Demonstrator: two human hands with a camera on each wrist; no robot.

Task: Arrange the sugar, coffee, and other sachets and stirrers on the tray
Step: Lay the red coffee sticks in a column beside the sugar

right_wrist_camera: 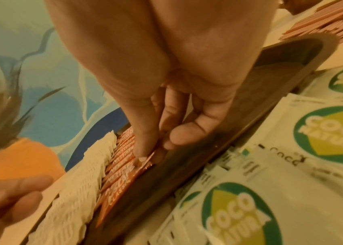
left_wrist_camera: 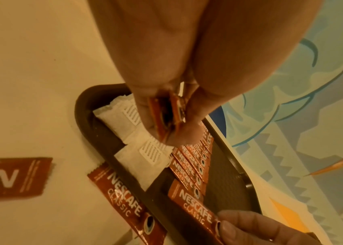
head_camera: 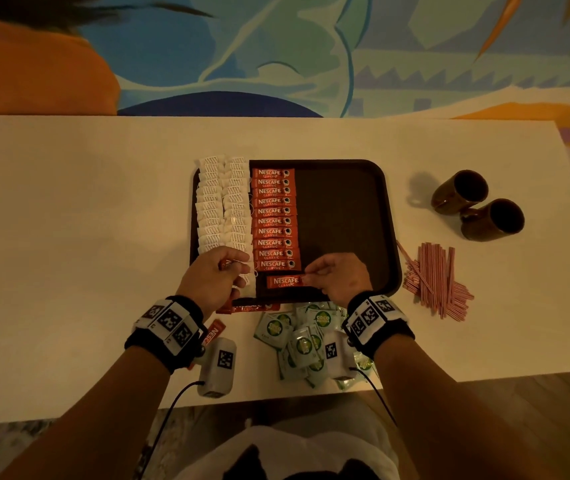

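Note:
A dark brown tray [head_camera: 345,202] holds two columns of white sugar sachets [head_camera: 221,202] on its left and a column of red Nescafe coffee sachets [head_camera: 273,220] beside them. My right hand [head_camera: 340,277] pinches the right end of one red coffee sachet [head_camera: 285,281] lying just below that column. Over the tray's near left corner, my left hand [head_camera: 212,275] grips a few red coffee sachets [left_wrist_camera: 166,116], seen end-on in the left wrist view. Two more red sachets [left_wrist_camera: 124,199] lie on the table by the tray's near rim.
A pile of green-and-white Coco sachets [head_camera: 304,341] lies on the table in front of the tray. Pink striped stirrers [head_camera: 435,278] lie in a heap right of it. Two dark mugs [head_camera: 477,206] lie on their sides at the far right. The tray's right half is bare.

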